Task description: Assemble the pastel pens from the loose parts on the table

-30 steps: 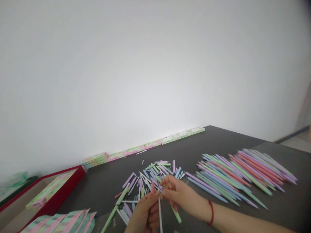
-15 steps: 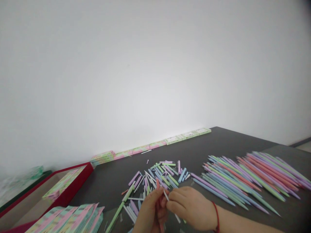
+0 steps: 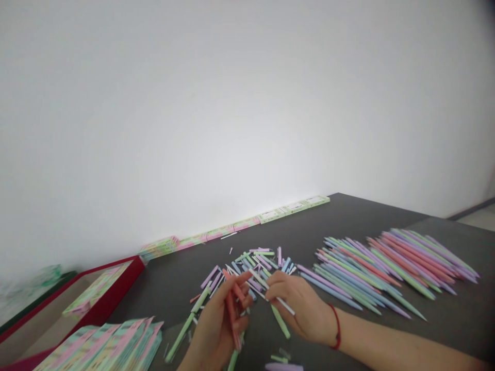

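My left hand (image 3: pixel 216 324), palm turned up, has its fingers curled round a coral pen barrel (image 3: pixel 231 312); a second short coral piece lies by the fingertips. My right hand (image 3: pixel 305 309), a red cord at its wrist, pinches a thin white stick (image 3: pixel 258 277) that looks like a pen refill. Just beyond both hands spreads a loose heap of pastel pen parts (image 3: pixel 266 260) in purple, green, blue and white. Below the right fingers lies a green pen piece (image 3: pixel 280 322). The left hand hides part of the heap.
Rows of pastel pens (image 3: pixel 367 273) cover the right side of the dark table (image 3: pixel 294 226). Printed packets (image 3: pixel 100 345) are fanned at front left, beside an open red box (image 3: pixel 127 286). Flat green and pink boxes (image 3: pixel 220 233) line the wall.
My hands have moved apart, the left one leftward and opening its palm more. The white stick has come away from the coral barrel in the right fingers. The view has shifted slightly.
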Demonstrator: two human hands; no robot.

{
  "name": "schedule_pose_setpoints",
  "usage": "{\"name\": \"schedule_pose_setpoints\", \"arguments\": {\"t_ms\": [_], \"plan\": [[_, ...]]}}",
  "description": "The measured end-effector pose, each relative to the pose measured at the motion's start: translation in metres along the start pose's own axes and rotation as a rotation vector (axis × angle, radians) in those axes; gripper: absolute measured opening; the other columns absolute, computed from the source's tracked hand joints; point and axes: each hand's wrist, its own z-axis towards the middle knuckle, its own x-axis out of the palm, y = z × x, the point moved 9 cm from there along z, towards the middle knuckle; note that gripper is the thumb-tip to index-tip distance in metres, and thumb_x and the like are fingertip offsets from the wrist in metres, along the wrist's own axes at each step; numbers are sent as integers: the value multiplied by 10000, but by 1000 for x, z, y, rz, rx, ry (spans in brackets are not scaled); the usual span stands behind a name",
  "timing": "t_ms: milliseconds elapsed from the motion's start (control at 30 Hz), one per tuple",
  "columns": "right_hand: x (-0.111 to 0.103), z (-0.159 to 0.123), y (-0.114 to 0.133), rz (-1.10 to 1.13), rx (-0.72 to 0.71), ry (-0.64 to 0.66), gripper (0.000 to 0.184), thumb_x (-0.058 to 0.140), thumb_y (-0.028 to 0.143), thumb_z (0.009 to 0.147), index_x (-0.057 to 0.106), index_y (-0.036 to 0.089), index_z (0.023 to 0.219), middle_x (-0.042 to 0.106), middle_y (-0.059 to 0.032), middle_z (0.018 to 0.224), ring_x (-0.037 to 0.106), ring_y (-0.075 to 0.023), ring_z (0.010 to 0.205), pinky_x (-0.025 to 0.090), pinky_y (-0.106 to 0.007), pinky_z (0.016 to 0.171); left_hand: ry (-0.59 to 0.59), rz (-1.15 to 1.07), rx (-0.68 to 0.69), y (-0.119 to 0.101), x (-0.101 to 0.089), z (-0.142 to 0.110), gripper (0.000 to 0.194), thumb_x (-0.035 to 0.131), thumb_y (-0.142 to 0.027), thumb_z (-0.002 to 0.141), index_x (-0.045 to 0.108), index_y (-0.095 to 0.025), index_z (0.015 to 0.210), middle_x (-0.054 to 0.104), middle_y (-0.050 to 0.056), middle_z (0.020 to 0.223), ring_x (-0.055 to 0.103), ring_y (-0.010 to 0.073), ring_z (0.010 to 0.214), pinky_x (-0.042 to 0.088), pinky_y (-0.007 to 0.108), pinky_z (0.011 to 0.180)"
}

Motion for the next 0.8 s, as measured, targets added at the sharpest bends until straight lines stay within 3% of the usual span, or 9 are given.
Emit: {"name": "schedule_pose_setpoints", "arguments": {"t_ms": [200,367,567,800], "plan": [[-8,6,21,58,-43,28,219,431,105,863,402,239,1034,553,-41,840,535,-152,764,431,-250,672,105,-96,-84,-8,14,-8,334,373,-319,945,586,-83,1044,389,-57,584,385,27,394,303,67,262],[-12,10,42,52,-178,-23,136,395,121,863,451,191,965,566,-48,775,529,-146,691,437,-238,620,119,-252,-27,-18,16,-8,393,269,-323,972,581,-90,922,353,-80,522,371,17,327,292,57,253],[-4,10,42,-14,-178,40,95,413,127,878,483,165,931,598,-55,809,547,-132,733,441,-222,639,206,-317,-7,-26,33,-21,443,188,-297,983,558,-82,868,348,-82,527,445,27,323,323,66,263],[2,16,43,-77,-178,74,91,378,186,926,466,175,946,610,-45,848,558,-119,810,433,-214,688,226,-231,-1,-29,37,-25,467,159,-262,980,564,-82,835,344,-83,528,479,34,323,354,69,261]]}}
